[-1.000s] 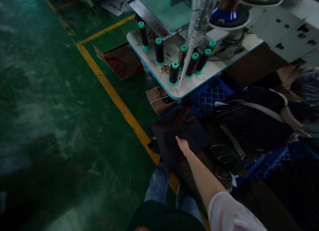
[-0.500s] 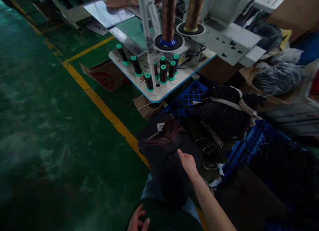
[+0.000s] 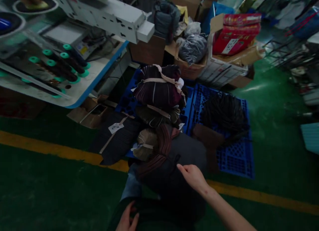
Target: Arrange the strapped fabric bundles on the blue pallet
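Observation:
A dark fabric piece (image 3: pixel 166 171) with a reddish-brown ribbed edge lies draped over my knee in jeans (image 3: pixel 132 186). My right hand (image 3: pixel 193 178) rests on its right side, fingers pointing left and pinching the cloth. My left hand (image 3: pixel 127 219) shows at the bottom edge, fingers apart, lying on a dark cloth on my lap. Just beyond the fabric piece lies a stack of tied dark bundles (image 3: pixel 159 88).
The bundles lie on a blue plastic pallet (image 3: pixel 236 158). At the left is a white machine table (image 3: pixel 82 85) with several green-capped thread spools (image 3: pixel 62 58). Cardboard boxes (image 3: pixel 231 32) and bags stand behind. A yellow line (image 3: pixel 50 149) crosses the green floor.
My view has swung right, from the spool table toward the pallet and boxes. The dark fabric piece has come closer over my knee with my right hand on it. My left hand has come into view.

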{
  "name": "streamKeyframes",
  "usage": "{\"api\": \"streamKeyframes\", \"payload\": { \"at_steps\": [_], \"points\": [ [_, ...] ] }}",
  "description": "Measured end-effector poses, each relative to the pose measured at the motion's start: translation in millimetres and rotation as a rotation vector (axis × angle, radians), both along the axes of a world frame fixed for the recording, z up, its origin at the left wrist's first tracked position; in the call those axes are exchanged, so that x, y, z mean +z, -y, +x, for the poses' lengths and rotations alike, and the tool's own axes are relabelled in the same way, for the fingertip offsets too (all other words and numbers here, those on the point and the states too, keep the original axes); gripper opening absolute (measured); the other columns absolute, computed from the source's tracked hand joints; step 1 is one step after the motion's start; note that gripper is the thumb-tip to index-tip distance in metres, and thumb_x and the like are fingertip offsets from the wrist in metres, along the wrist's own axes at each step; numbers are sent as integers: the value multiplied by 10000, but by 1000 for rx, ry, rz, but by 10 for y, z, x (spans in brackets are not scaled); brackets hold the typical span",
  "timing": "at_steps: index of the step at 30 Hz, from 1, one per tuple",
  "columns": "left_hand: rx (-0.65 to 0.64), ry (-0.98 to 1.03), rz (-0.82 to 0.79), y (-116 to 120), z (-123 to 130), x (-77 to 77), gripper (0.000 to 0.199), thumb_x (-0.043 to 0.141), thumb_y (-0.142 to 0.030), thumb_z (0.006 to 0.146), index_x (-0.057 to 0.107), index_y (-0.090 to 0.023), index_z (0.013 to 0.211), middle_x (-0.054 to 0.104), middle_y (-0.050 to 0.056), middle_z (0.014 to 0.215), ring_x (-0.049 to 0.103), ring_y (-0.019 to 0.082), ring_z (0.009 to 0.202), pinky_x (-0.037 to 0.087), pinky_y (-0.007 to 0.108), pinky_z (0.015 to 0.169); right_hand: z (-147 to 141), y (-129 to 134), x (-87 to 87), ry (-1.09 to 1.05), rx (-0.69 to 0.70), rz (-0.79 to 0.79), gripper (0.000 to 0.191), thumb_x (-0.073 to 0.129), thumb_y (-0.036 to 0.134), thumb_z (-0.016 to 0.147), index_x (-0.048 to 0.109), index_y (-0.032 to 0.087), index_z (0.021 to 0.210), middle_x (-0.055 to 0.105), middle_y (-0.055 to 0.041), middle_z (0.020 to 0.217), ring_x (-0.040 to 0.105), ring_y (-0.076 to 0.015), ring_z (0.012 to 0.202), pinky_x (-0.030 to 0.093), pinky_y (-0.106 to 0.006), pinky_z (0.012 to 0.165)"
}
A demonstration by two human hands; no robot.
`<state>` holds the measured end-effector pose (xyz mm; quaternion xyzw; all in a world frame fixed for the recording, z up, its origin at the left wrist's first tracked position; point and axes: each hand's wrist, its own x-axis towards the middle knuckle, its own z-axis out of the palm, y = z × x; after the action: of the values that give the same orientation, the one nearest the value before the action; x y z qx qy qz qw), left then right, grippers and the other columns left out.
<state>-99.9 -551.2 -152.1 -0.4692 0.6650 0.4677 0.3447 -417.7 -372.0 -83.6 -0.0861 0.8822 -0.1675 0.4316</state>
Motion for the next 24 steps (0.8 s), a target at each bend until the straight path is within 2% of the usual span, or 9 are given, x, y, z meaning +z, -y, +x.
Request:
{"api": "streamKeyframes", "payload": {
  "at_steps": [4,7,10,12,15,17,20,22,24],
  "points": [
    [-69,-26,23,-261,-283,211,670,374,-462,886,395,-102,1451,625,138,1310,685,218,946,521,344,952,-452,-740,35,2,7,65,550,374,571,920,529,242,506,618,-70,601,572,-221,618,315,-317,616],
    [-92,-13,2,-430,-469,376,608,419,-354,878,433,-108,1434,637,129,1282,667,212,985,503,331,960,-869,-1351,-49,19,0,164,548,358,604,900,714,262,662,721,-108,722,681,-295,767,429,-345,688],
    [-104,17,-32,-532,-597,473,583,441,-297,872,458,-110,1424,629,124,1288,642,213,1071,477,312,990,-1241,-2015,-300,-19,16,248,510,409,638,852,785,295,816,756,-128,808,709,-351,869,506,-405,771],
    [-105,32,-44,-574,-654,516,567,442,-288,879,469,-113,1418,623,122,1293,634,212,1093,468,301,994,-1393,-2432,-503,-58,126,205,374,545,533,741,794,328,932,768,-124,931,710,-353,820,527,-425,748],
    [-107,43,-47,-612,-697,548,551,430,-274,889,467,-113,1415,623,117,1281,648,199,1048,469,290,976,-1435,-2879,-808,-100,255,154,432,626,397,573,778,364,975,756,-112,1044,704,-337,747,540,-448,761],
    [-103,48,-52,-618,-701,545,539,420,-267,891,469,-112,1405,631,109,1259,659,193,1006,477,288,957,-1369,-2993,-1030,-50,188,133,345,615,408,562,763,356,870,756,-102,1003,711,-340,755,550,-473,790],
    [-82,45,-67,-613,-696,537,519,410,-279,904,475,-133,1398,636,95,1248,655,196,1017,480,292,964,-1199,-2900,-1377,60,88,104,163,580,457,583,668,325,621,751,-103,811,729,-363,815,563,-483,798],
    [-81,45,-76,-612,-704,549,511,409,-274,911,482,-132,1396,632,100,1256,647,202,1040,475,298,978,-1065,-2726,-1555,127,82,59,197,544,486,620,596,322,523,728,-96,693,736,-349,782,574,-450,752],
    [-91,47,-79,-616,-725,563,501,413,-264,913,495,-122,1387,632,104,1257,644,204,1051,472,296,976,-941,-2518,-1644,175,91,-19,267,481,515,694,621,327,566,736,-80,704,740,-322,777,575,-417,734]
  ]
}}
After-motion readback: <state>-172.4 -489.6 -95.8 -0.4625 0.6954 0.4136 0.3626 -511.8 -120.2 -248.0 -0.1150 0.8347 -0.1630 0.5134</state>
